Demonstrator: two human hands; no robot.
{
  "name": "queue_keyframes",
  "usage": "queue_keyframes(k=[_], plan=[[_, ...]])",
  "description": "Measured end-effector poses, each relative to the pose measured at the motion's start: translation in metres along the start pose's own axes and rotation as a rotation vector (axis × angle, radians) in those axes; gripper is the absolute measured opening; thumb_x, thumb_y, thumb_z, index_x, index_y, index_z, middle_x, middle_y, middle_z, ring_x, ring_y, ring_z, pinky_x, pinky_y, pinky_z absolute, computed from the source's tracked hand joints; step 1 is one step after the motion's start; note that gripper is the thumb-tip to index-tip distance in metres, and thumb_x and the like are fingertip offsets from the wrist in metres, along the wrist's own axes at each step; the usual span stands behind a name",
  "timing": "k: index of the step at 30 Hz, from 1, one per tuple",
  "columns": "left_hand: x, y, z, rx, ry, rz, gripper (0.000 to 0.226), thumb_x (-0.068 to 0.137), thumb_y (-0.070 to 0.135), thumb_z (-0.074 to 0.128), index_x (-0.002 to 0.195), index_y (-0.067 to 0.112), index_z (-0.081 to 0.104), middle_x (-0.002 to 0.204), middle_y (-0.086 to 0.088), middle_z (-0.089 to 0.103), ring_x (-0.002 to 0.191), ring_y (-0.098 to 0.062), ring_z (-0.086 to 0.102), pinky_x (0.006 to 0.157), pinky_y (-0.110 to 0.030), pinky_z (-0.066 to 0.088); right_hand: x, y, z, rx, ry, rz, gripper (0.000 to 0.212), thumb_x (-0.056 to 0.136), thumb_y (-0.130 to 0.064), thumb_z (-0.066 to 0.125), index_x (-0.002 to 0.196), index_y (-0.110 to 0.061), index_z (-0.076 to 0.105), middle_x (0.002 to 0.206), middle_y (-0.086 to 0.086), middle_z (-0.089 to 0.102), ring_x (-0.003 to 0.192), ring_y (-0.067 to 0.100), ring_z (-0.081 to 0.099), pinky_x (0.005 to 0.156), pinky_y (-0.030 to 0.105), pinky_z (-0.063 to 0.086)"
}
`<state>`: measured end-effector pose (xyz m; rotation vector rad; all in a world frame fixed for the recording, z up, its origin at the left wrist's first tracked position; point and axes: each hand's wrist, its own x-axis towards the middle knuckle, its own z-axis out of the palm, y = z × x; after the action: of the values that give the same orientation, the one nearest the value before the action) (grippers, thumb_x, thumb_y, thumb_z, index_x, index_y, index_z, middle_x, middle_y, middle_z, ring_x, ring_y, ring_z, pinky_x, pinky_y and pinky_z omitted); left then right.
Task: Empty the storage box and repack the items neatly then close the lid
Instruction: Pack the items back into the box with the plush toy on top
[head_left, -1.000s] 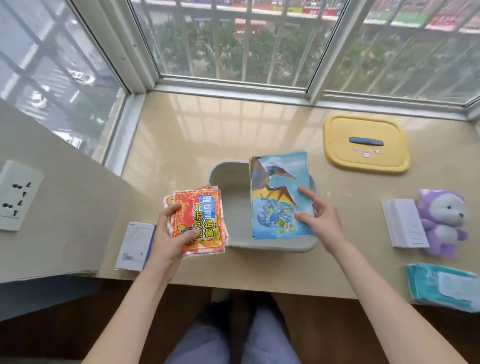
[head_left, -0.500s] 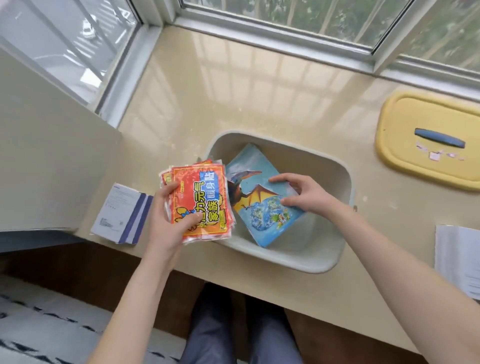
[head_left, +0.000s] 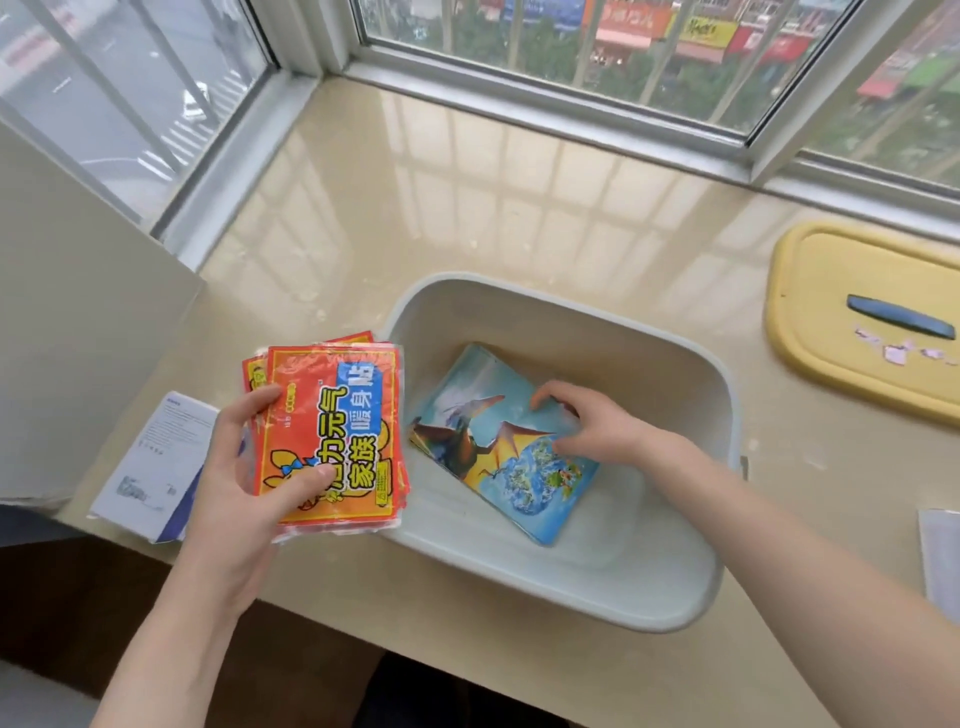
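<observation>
The pale box sits open in the lower middle of the frame, on a glossy beige sill under a window. Inside it a book with a blue cover and a flying dinosaur lies flat on the bottom, turned at an angle, with one corner toward the left wall and another toward the lower right.

The right hand reaches into the box from the lower right and rests on the book's upper right part. Its fingers are bent over the far edge and its thumb lies on the cover, so it grips the book there.

The left hand, at lower left, holds a stack of red and orange packets just left of the box, and their right edge overlaps the box's left rim. The thumb presses on the front of the top packet, and the fingers curl round the left side and behind.

The yellow lid lies flat on the sill at the right of the frame, apart from the box. Its dark blue handle faces up, with scraps of torn label below it.

A white and blue carton lies on the sill at the left, partly behind the left hand. The edge of a pale sheet shows at the right border
</observation>
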<state>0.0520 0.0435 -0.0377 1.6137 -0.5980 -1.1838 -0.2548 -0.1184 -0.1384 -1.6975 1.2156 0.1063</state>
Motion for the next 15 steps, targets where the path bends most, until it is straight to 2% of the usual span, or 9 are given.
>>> queue_keyframes(k=[2,5,8,10,12,13,15], plan=[[-0.001,-0.002,-0.002,-0.016,-0.003,0.009,0.074,0.066,0.006,0.073,0.124,0.046,0.051,0.118,0.011,0.062,0.106,-0.019,0.067,0.07,-0.042,0.061,-0.002,-0.002,0.006,-0.008,0.126,0.002,0.059,0.071,-0.004,0.068,0.123,-0.03,0.056,0.113,-0.005,0.059,0.103,0.014,0.056,0.085,0.026,0.047],[-0.006,-0.004,-0.002,-0.025,-0.019,0.014,0.074,0.067,0.005,0.072,0.125,0.045,0.051,0.117,0.013,0.062,0.106,-0.015,0.067,0.07,-0.039,0.062,-0.016,-0.006,0.018,-0.068,0.309,0.062,0.061,0.077,-0.01,0.068,0.135,-0.022,0.052,0.119,0.004,0.056,0.112,0.02,0.053,0.085,0.024,0.039],[-0.008,-0.002,-0.003,-0.057,-0.049,0.003,0.073,0.068,0.002,0.072,0.124,0.044,0.052,0.115,0.014,0.064,0.107,-0.018,0.067,0.072,-0.042,0.062,-0.038,-0.009,0.033,0.012,0.47,0.183,0.058,0.079,-0.018,0.073,0.133,-0.017,0.052,0.12,0.005,0.052,0.114,0.022,0.052,0.086,0.026,0.039],[-0.008,-0.001,-0.005,-0.053,-0.069,-0.002,0.073,0.068,0.002,0.072,0.123,0.045,0.052,0.115,0.014,0.064,0.107,-0.02,0.067,0.073,-0.043,0.062,-0.048,-0.005,0.047,0.126,0.483,0.334,0.064,0.073,-0.031,0.082,0.127,-0.013,0.053,0.117,0.004,0.052,0.108,0.02,0.053,0.085,0.027,0.04],[-0.007,0.0,-0.007,-0.048,-0.084,-0.004,0.073,0.068,0.002,0.073,0.123,0.045,0.052,0.116,0.013,0.063,0.107,-0.021,0.067,0.073,-0.044,0.061,-0.054,-0.001,0.059,0.21,0.427,0.458,0.081,0.056,-0.055,0.086,0.119,-0.014,0.055,0.112,0.001,0.058,0.103,0.019,0.059,0.086,0.031,0.05],[-0.007,0.0,-0.008,-0.047,-0.091,-0.004,0.073,0.068,0.002,0.073,0.123,0.045,0.052,0.116,0.013,0.063,0.107,-0.022,0.067,0.073,-0.044,0.061,-0.054,0.0,0.064,0.22,0.401,0.489,0.092,0.046,-0.067,0.082,0.119,-0.018,0.058,0.111,-0.001,0.062,0.102,0.018,0.062,0.086,0.034,0.053],[-0.005,-0.001,-0.01,-0.049,-0.104,-0.005,0.073,0.068,0.002,0.073,0.123,0.045,0.052,0.116,0.012,0.063,0.107,-0.022,0.067,0.072,-0.045,0.061,-0.051,0.003,0.075,0.196,0.352,0.488,0.107,0.035,-0.077,0.073,0.128,-0.027,0.055,0.114,-0.001,0.063,0.108,0.018,0.059,0.091,0.033,0.051]])
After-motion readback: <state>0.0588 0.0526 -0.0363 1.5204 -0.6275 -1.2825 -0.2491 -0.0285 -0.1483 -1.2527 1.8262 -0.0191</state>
